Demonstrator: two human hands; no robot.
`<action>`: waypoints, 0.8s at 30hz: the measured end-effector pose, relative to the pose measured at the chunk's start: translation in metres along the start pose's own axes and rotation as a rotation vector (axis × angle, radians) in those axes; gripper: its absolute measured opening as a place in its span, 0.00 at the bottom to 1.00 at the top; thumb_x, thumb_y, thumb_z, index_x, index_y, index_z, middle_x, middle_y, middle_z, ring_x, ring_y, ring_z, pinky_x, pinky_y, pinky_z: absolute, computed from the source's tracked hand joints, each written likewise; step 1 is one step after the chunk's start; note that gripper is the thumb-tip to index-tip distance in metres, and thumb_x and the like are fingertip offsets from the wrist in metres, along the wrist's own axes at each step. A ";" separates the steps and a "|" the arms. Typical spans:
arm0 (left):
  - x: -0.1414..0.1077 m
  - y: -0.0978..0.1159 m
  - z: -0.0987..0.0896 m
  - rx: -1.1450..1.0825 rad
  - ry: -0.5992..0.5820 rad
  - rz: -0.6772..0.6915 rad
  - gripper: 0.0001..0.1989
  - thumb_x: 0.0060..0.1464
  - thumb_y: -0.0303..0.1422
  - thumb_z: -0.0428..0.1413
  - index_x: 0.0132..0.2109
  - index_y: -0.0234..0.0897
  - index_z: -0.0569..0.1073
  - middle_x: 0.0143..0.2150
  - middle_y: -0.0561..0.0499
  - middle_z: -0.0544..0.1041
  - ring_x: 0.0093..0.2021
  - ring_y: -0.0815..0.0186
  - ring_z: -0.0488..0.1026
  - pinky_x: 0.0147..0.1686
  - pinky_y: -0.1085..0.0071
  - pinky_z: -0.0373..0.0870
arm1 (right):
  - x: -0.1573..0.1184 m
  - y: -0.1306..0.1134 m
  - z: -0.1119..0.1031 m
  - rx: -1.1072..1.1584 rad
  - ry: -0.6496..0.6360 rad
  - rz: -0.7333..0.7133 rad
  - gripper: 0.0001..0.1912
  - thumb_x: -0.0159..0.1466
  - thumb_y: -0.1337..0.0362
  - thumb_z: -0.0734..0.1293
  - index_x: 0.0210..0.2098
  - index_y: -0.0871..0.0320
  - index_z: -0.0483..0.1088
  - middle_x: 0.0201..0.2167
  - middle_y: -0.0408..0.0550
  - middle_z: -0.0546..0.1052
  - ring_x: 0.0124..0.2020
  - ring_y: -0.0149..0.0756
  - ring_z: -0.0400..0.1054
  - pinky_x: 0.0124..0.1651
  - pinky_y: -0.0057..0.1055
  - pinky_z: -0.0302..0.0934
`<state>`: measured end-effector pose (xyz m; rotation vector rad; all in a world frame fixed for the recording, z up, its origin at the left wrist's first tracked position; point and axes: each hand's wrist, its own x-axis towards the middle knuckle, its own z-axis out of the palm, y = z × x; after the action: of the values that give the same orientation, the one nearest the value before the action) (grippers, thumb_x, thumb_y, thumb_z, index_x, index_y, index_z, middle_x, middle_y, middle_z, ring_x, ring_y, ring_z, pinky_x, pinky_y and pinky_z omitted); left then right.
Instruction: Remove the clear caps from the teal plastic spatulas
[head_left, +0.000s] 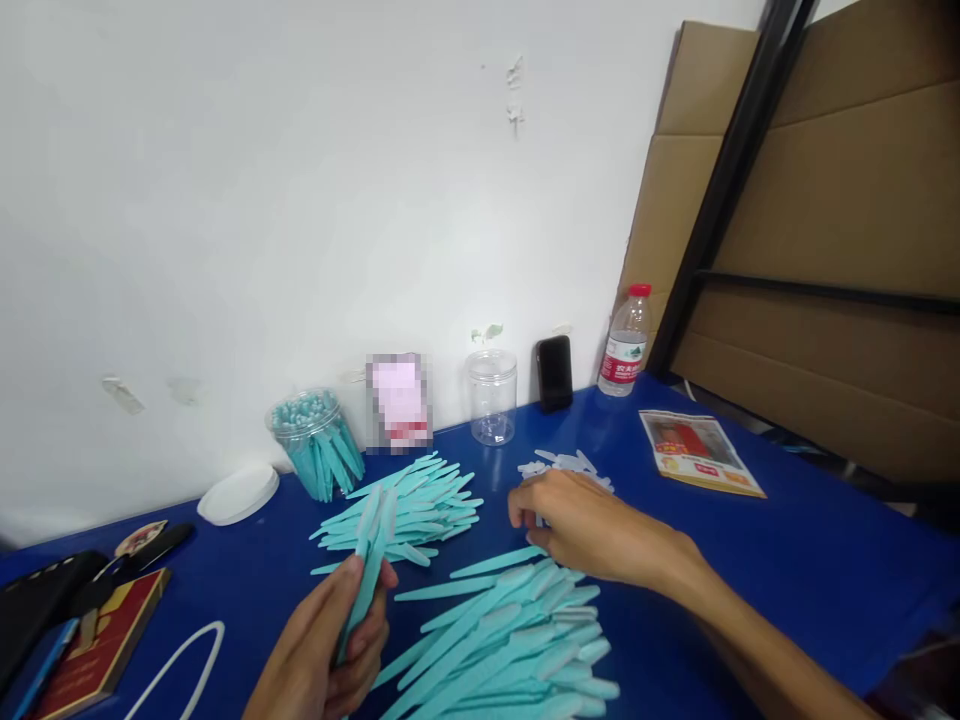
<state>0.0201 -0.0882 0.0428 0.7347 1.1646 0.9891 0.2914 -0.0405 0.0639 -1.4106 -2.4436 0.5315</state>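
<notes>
Upright in my left hand is a small bunch of teal eyebrow razors, gripped between thumb and fingers. My right hand is curled downward at the near edge of a pile of small translucent caps; its fingertips are partly hidden, and I cannot make out what they hold. Under and in front of the right wrist lies a large pile of teal razors with pale tips. A second razor pile spreads out behind my left hand.
Along the wall stand a clear jar full of teal razors, a blurred pink item, an uncapped clear jar, a black phone-like object and a water bottle. White lids lie left; a printed packet right.
</notes>
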 end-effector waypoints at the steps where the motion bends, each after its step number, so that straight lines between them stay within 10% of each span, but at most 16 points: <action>1: 0.000 0.001 0.000 0.005 0.006 0.005 0.26 0.42 0.53 0.63 0.35 0.34 0.72 0.18 0.60 0.59 0.16 0.80 0.44 0.14 0.81 0.43 | -0.001 0.002 0.002 -0.062 -0.009 0.009 0.15 0.55 0.76 0.63 0.37 0.55 0.75 0.31 0.46 0.78 0.35 0.37 0.70 0.35 0.29 0.54; 10: -0.001 0.002 0.003 0.069 0.039 0.059 0.21 0.46 0.48 0.63 0.37 0.36 0.70 0.20 0.61 0.61 0.15 0.80 0.49 0.13 0.82 0.46 | 0.001 -0.005 0.010 -0.121 -0.101 0.043 0.12 0.54 0.77 0.63 0.31 0.58 0.74 0.30 0.49 0.76 0.32 0.37 0.68 0.31 0.29 0.51; 16: -0.003 -0.002 0.006 0.099 0.063 0.084 0.23 0.49 0.53 0.59 0.36 0.37 0.68 0.20 0.59 0.65 0.13 0.76 0.55 0.12 0.78 0.55 | -0.004 -0.017 -0.006 0.086 0.076 -0.084 0.05 0.63 0.67 0.65 0.33 0.54 0.72 0.30 0.43 0.76 0.32 0.35 0.68 0.33 0.29 0.54; 24: -0.012 -0.018 0.015 0.282 -0.135 0.029 0.27 0.50 0.57 0.55 0.43 0.36 0.70 0.22 0.53 0.73 0.20 0.67 0.70 0.21 0.74 0.63 | -0.010 -0.071 0.020 0.081 -0.052 -0.212 0.07 0.65 0.68 0.63 0.35 0.53 0.73 0.31 0.44 0.75 0.35 0.37 0.70 0.38 0.31 0.56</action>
<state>0.0383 -0.1057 0.0360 1.0299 1.1902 0.7933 0.2331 -0.0853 0.0765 -1.1029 -2.5413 0.6164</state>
